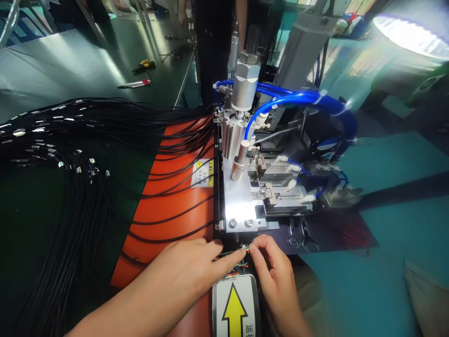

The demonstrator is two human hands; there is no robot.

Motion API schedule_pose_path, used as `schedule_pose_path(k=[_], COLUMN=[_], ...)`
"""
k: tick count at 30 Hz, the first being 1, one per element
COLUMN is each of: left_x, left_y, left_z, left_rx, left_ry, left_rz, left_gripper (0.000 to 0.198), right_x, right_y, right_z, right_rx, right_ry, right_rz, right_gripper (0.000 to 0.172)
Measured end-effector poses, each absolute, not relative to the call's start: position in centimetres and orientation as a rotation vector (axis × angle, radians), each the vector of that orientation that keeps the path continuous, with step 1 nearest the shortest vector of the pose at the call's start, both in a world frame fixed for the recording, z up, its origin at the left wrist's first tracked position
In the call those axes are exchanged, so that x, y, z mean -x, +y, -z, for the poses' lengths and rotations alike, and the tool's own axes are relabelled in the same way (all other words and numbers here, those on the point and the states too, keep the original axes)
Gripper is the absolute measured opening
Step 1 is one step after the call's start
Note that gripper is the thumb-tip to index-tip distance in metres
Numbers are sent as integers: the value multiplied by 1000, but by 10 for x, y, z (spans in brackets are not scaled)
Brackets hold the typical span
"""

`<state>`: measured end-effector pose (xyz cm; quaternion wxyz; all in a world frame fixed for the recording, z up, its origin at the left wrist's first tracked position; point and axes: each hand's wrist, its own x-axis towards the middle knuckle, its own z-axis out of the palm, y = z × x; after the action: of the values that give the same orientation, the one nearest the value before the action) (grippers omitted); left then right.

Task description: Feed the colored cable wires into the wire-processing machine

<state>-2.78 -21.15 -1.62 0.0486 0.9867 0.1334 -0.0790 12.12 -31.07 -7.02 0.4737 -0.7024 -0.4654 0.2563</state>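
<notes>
Thin coloured wires [247, 248], with a small white piece at their end, show between my two hands just in front of the machine. My right hand [275, 274] pinches these wires between thumb and forefinger. From the left, my left hand [192, 264] reaches over the orange sheet [157, 206], its forefinger and thumb closed at a thin cable end beside the same wires. More stripped coloured wire ends [241, 267] lie just below the fingertips. Beneath them is a white plate with a yellow arrow [234, 309]. My fingers partly hide the cable.
A metal press [240, 140] with blue air hoses [298, 97] stands right ahead. Bundled black cables [80, 187] spread over the left side. Wrenches [305, 236] lie right of the press. Yellow-handled pliers [143, 65] and a red-and-silver tool [135, 84] rest on the far table.
</notes>
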Motion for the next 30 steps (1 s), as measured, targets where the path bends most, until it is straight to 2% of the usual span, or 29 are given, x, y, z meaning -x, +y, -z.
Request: schedule_pose_path(k=[7,11,30], left_x=[25,23,22], left_y=[-212,-210,-210], left_z=[14,14,10], left_rx=[-3022,-3010,-2993], left_ry=[437,446,454], left_rz=[265,285,279], left_gripper=[51,58,60], right_x=[-124,-126,-123], right_y=[-308,-306,-312], right_z=[66,66,70], right_rx=[1737,1712,1706], right_ry=[-1015,-992,-1075], right_rz=[-843,-926,-785], right_gripper=[22,23,20])
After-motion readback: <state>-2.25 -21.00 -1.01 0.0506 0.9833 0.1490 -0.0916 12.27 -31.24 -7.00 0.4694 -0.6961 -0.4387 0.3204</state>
